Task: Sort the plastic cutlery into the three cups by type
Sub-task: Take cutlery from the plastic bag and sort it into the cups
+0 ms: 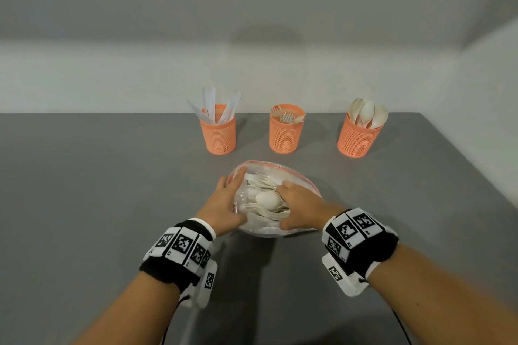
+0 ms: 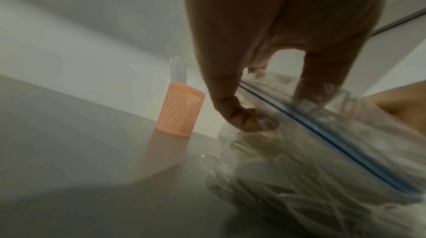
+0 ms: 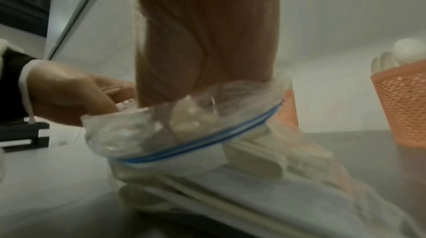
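Observation:
A clear zip bag full of white plastic cutlery lies on the grey table, in front of three orange mesh cups. The left cup holds knives, the middle cup forks, the right cup spoons. My left hand pinches the bag's left rim and holds the mouth wide. My right hand reaches into the bag, fingers curled down among forks beside a spoon. In the right wrist view the fingertips are hidden behind the bag's plastic.
The cups stand in a row near the table's far edge, against a pale wall. The table's right edge runs diagonally past the spoon cup. Grey tabletop spreads to the left of the bag and in front of it.

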Demonstrator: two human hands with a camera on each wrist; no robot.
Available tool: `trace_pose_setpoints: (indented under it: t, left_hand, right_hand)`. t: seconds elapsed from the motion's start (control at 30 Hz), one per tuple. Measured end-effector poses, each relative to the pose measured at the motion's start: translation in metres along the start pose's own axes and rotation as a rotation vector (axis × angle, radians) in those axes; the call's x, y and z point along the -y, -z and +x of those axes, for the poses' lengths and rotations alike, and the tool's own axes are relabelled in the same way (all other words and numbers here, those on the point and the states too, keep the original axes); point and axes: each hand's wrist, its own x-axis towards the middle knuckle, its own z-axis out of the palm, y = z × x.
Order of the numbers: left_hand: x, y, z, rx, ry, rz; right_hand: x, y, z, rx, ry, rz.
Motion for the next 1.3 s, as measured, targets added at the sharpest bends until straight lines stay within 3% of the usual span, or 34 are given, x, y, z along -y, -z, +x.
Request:
trace_pose_setpoints:
  t: [0.1, 0.37, 0.57, 0.67, 0.8, 0.93, 1.07, 1.2, 1.3]
  left_hand:
    - [0.000, -0.001, 0.000, -0.029, 0.004, -0.011]
    - [0.006, -0.003, -0.002, 0.064, 0.118, 0.030]
    - [0.015, -0.001, 0.002, -0.109, 0.191, -0.458]
    - [0.017, -0.004, 0.003, -0.098, 0.195, -0.577]
    - [0.017, -0.001, 0.004, -0.145, 0.193, -0.494]
    - [0.019, 0.001, 0.005, -0.210, 0.291, -0.348]
    - [0.014, 0.004, 0.002, -0.187, 0.265, -0.410]
    - [0.005, 0.012, 0.003, -0.286, 0.200, -0.544]
    - [0.000, 0.012, 0.005, -0.315, 0.166, -0.509]
  right_hand:
    - [0.001, 0.003, 0.001, 0.038, 0.003, 0.080]
    - [-0.005, 0.012, 0.007, 0.139, -0.063, 0.227]
    - [-0.003, 0.002, 0.008, 0.047, -0.001, 0.317]
    - [0.002, 0.005, 0.010, 0.013, 0.001, 0.322]
    - [0.007, 0.008, 0.010, 0.073, 0.018, 0.341]
    - [0.007, 0.003, 0.010, 0.070, 0.025, 0.434]
    - [0.001, 0.001, 0.008, -0.037, 0.038, 0.598]
    - [-0.009, 0.001, 0.007, -0.176, 0.026, 0.737]
    - [-0.008, 0.006, 0.005, -0.154, 0.070, 0.738]
